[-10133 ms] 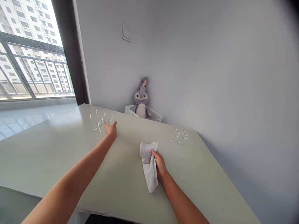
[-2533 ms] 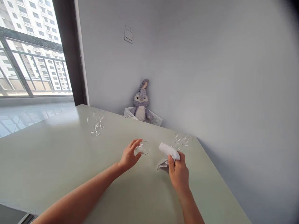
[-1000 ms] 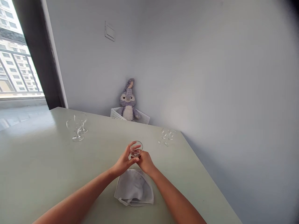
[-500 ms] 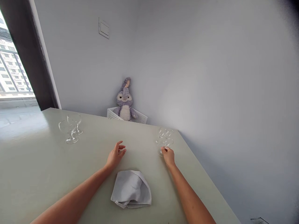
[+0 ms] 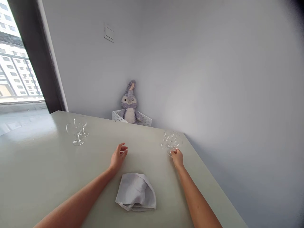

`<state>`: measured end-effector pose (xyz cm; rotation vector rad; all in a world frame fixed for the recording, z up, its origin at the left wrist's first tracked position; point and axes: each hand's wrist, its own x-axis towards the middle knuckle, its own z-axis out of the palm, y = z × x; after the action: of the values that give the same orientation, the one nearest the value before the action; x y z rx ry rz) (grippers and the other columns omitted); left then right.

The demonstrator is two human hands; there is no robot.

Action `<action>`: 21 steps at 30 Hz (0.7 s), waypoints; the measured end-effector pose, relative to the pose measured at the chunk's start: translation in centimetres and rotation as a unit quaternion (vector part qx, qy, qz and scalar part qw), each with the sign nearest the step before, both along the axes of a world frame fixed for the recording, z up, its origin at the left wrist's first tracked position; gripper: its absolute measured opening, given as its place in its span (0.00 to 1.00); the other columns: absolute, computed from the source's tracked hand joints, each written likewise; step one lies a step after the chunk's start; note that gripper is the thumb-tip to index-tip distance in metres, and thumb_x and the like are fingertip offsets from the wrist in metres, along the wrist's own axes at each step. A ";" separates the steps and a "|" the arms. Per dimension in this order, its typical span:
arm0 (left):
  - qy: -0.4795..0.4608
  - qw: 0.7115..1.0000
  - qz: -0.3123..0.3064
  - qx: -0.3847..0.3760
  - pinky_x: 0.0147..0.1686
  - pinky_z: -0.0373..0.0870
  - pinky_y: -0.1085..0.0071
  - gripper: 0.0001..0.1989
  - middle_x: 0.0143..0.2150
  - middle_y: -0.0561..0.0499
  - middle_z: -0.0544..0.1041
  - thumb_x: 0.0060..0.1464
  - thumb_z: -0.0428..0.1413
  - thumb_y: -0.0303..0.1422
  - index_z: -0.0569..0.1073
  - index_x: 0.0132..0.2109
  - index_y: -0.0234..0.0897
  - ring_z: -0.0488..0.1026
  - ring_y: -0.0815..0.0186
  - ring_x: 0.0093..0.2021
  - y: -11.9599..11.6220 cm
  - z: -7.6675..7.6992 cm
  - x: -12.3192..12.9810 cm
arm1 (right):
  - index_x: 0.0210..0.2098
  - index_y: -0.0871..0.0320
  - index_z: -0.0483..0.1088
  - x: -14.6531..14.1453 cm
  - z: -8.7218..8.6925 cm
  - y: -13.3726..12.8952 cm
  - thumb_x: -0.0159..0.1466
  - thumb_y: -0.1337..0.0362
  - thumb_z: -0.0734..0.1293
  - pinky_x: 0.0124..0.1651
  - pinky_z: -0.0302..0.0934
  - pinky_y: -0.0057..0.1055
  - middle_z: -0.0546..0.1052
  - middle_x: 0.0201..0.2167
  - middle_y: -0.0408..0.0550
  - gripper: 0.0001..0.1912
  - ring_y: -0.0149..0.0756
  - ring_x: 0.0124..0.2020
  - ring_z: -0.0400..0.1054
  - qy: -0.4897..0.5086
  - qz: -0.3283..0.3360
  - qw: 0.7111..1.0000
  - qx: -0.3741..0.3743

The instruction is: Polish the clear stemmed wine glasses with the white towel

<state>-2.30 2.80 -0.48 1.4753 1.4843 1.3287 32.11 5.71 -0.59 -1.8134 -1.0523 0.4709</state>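
My right hand (image 5: 178, 157) pinches the stem of a clear wine glass (image 5: 177, 143) near the table's right corner. The glass is upright, its foot at or just above the tabletop. Close behind and beside it stand other clear glasses (image 5: 167, 135); their outlines overlap, so I cannot tell them fully apart. My left hand (image 5: 119, 155) is held low over the middle of the table, fingers loosely curled and apart, with nothing in it. Between my forearms lies a folded light grey cloth (image 5: 136, 191).
Two more stemmed glasses (image 5: 79, 136) stand at the table's far left. Beyond the back edge, a plush rabbit (image 5: 129, 109) sits in a white perforated basket (image 5: 145, 120). Grey walls (image 5: 213, 79) border the table (image 5: 95, 177) at the back and right.
My right hand has shifted the held glass a little to the right, beside the other glasses. My left hand stays nearly in place. The whole view has turned slightly left.
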 end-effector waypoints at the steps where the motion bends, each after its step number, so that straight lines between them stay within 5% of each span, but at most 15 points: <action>1: -0.017 0.999 0.028 0.028 0.39 0.66 0.67 0.17 0.41 0.50 0.72 0.51 0.48 0.37 0.62 0.49 0.42 0.69 0.67 0.38 0.1 0.2 -0.2 | 0.39 0.59 0.67 -0.1 -0.1 -0.4 0.48 0.57 0.63 0.27 0.55 0.28 0.72 0.26 0.45 0.20 0.35 0.24 0.64 0.001 -0.008 1.000 0.001; 4: -0.052 0.980 0.149 0.123 0.41 0.65 0.68 0.15 0.41 0.49 0.71 0.51 0.49 0.34 0.64 0.47 0.40 0.68 0.67 0.39 1.1 0.9 -1.7 | 0.42 0.59 0.64 -1.1 0.1 -2.2 0.48 0.56 0.64 0.27 0.55 0.29 0.70 0.28 0.44 0.23 0.34 0.23 0.62 0.006 -0.019 1.000 0.014; 6: -0.067 0.954 0.248 0.155 0.40 0.65 0.69 0.16 0.41 0.49 0.69 0.49 0.50 0.33 0.63 0.47 0.39 0.67 0.68 0.37 2.0 1.2 -3.3 | 0.38 0.59 0.66 -2.6 0.8 -3.7 0.50 0.57 0.64 0.26 0.54 0.28 0.69 0.25 0.43 0.18 0.32 0.22 0.60 0.025 0.038 0.999 0.021; 10: -0.087 0.886 0.432 0.142 0.40 0.64 0.69 0.19 0.46 0.48 0.64 0.46 0.53 0.32 0.62 0.48 0.39 0.65 0.69 0.38 3.4 1.4 -7.3 | 0.31 0.58 0.69 -8.0 4.3 -7.8 0.55 0.57 0.63 0.25 0.52 0.27 0.67 0.22 0.41 0.11 0.30 0.22 0.57 0.035 0.289 0.957 -0.005; 12: -0.086 0.852 0.497 0.137 0.42 0.63 0.67 0.23 0.49 0.46 0.61 0.45 0.54 0.32 0.61 0.50 0.39 0.65 0.67 0.42 3.8 1.4 -9.3 | 0.30 0.57 0.71 -11.0 6.3 -10.1 0.58 0.58 0.62 0.29 0.55 0.27 0.69 0.26 0.43 0.10 0.31 0.26 0.60 0.002 0.440 0.898 -0.014; 14: -0.070 0.833 0.532 0.136 0.47 0.61 0.66 0.27 0.52 0.44 0.59 0.45 0.55 0.33 0.59 0.53 0.39 0.64 0.64 0.48 4.0 1.5 -10.9 | 0.33 0.54 0.73 -13.3 7.6 -12.0 0.58 0.57 0.63 0.33 0.56 0.26 0.71 0.31 0.43 0.10 0.31 0.30 0.63 -0.039 0.577 0.815 -0.039; 16: -0.049 0.832 0.539 0.119 0.51 0.58 0.64 0.30 0.53 0.42 0.59 0.45 0.56 0.35 0.57 0.55 0.37 0.62 0.62 0.52 4.2 1.6 -12.4 | 0.39 0.50 0.72 -14.9 7.7 -13.2 0.53 0.53 0.68 0.37 0.57 0.27 0.70 0.37 0.44 0.16 0.34 0.36 0.63 -0.108 0.632 0.766 -0.055; 19: -0.040 0.852 0.518 0.059 0.54 0.54 0.59 0.36 0.57 0.39 0.58 0.43 0.58 0.38 0.53 0.57 0.36 0.57 0.56 0.57 4.9 1.7 -14.3 | 0.46 0.50 0.68 -16.2 5.7 -13.6 0.42 0.50 0.73 0.40 0.57 0.32 0.68 0.41 0.47 0.33 0.41 0.41 0.61 -0.235 0.623 0.744 -0.059; 21: -0.052 0.871 0.488 0.031 0.53 0.56 0.58 0.39 0.55 0.39 0.61 0.42 0.58 0.40 0.49 0.59 0.37 0.58 0.55 0.56 5.4 1.8 -15.4 | 0.46 0.51 0.68 -16.5 4.1 -13.3 0.43 0.53 0.73 0.40 0.56 0.33 0.68 0.41 0.48 0.30 0.42 0.42 0.61 -0.280 0.605 0.744 -0.045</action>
<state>-17.72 8.25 1.35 0.6017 2.2412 1.9730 15.58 -7.60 3.52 -1.0955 -2.6676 0.7259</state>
